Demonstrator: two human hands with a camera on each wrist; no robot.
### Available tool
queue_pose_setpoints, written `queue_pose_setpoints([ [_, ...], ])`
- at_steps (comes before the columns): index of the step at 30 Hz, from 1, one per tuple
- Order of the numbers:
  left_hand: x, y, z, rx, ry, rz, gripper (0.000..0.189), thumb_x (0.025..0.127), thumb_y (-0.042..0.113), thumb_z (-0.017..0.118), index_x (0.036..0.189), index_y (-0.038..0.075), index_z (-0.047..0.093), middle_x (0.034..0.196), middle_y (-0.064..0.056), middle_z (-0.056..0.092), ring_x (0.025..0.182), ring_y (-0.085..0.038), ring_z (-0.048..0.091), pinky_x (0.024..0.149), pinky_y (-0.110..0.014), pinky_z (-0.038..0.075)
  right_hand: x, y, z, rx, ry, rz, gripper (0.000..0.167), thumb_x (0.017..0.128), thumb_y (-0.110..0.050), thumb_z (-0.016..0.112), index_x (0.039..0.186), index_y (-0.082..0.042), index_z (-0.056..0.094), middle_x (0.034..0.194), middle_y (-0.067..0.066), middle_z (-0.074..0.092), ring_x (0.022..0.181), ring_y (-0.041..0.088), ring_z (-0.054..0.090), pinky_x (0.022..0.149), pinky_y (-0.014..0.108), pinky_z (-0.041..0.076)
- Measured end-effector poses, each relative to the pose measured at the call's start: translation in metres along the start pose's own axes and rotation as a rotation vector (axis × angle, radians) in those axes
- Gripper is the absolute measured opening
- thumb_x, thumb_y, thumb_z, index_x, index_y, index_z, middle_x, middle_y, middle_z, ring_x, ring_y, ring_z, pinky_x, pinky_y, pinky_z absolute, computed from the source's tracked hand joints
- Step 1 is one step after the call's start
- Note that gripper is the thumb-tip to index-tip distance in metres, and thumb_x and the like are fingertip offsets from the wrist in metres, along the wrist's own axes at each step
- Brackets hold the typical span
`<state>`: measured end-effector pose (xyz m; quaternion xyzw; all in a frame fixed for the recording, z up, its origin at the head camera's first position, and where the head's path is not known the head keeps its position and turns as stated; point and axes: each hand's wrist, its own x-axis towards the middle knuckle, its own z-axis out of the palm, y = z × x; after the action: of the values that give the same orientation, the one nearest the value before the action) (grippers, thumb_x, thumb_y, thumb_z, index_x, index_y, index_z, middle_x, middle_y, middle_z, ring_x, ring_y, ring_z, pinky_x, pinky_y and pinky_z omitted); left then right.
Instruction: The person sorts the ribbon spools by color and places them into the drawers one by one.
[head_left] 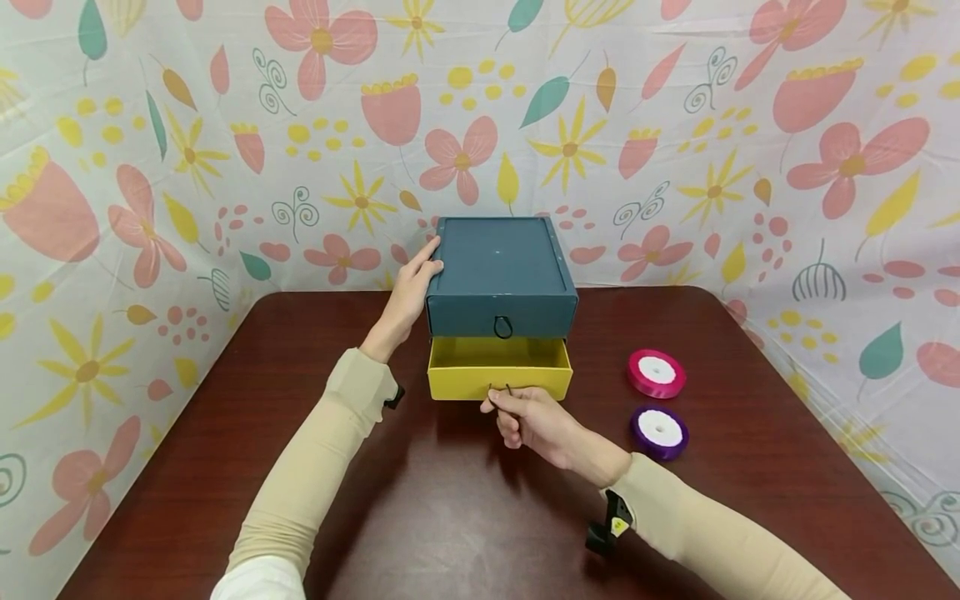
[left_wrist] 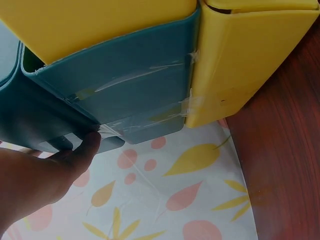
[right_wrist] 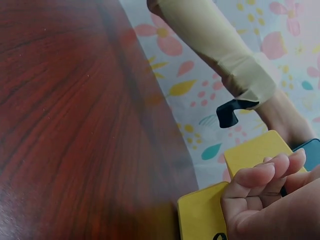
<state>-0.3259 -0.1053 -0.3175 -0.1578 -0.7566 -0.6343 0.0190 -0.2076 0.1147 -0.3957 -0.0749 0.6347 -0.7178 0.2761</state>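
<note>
- The right hand (head_left: 543, 427) pinches the black loop (head_left: 508, 389) on the front of the yellow drawer (head_left: 457, 384) between thumb and forefinger, the other fingers curled in loosely. So thin a loop could slip out or tear loose if the tug is sharp.
- The left hand (head_left: 408, 293) is mostly spread, fingers fairly straight against the upper left side of the blue box (head_left: 495, 260); it steadies rather than clasps. If that pressure slackens, the whole box could slide with the drawer.
- The yellow drawer stands partly out from beneath the blue upper part, near the middle of the table (head_left: 442, 533). Drawn too far, it could drop out or tip down at the front; pulled askew, it could bind.
- In the left wrist view, clear tape (left_wrist: 135, 75) crosses the box's side. Hard sideways pressing could strain those joints, which look handmade.
- A lower yellow section (left_wrist: 225, 65) sits beneath; rubbing against it could drag it along.
- To the right, the red spool (head_left: 656, 371) and purple spool (head_left: 659, 431) lie flat, apart from the box; a wide swing of the right forearm could knock them.
</note>
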Motion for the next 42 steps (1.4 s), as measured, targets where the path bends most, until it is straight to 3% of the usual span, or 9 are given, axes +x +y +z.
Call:
queue_pose_setpoints([
  [11,0.001,-0.002,0.0,-0.005,0.021,-0.018,0.052,0.103,0.032,0.037,0.154,0.031,0.026,0.162,0.006,0.018,0.15,-0.016,0.016,0.121,-0.044,0.02,-0.009,0.005,0.006,-0.004,-0.023,0.008,0.023,0.1,-0.026,0.051,0.095,-0.008,0.062,0.052,-0.006,0.043,0.052,0.009,0.039,0.055,0.024,0.035],
  [21,0.004,-0.003,-0.003,-0.03,0.004,-0.041,0.052,0.104,0.028,0.037,0.154,0.029,0.025,0.163,0.006,0.015,0.151,-0.015,0.011,0.122,-0.044,0.015,-0.018,0.01,0.01,-0.017,-0.033,0.009,0.023,0.099,-0.027,0.053,0.096,-0.006,0.061,0.052,-0.007,0.042,0.052,0.009,0.038,0.055,0.024,0.035],
  [34,0.0,-0.005,0.001,-0.03,0.032,-0.003,0.052,0.103,0.032,0.037,0.153,0.03,0.028,0.162,0.006,0.02,0.15,-0.016,0.018,0.121,-0.044,0.021,-0.029,0.015,0.015,-0.014,-0.028,0.025,0.023,0.099,-0.029,0.052,0.095,-0.008,0.062,0.051,-0.008,0.041,0.051,0.009,0.038,0.054,0.024,0.035],
  [42,0.001,-0.003,0.001,-0.012,0.036,0.005,0.052,0.102,0.033,0.038,0.153,0.031,0.028,0.162,0.007,0.02,0.151,-0.016,0.016,0.121,-0.044,0.02,-0.032,0.014,0.017,-0.002,-0.038,0.022,0.026,0.099,-0.031,0.053,0.095,-0.008,0.062,0.051,-0.008,0.041,0.051,0.008,0.039,0.054,0.023,0.035],
])
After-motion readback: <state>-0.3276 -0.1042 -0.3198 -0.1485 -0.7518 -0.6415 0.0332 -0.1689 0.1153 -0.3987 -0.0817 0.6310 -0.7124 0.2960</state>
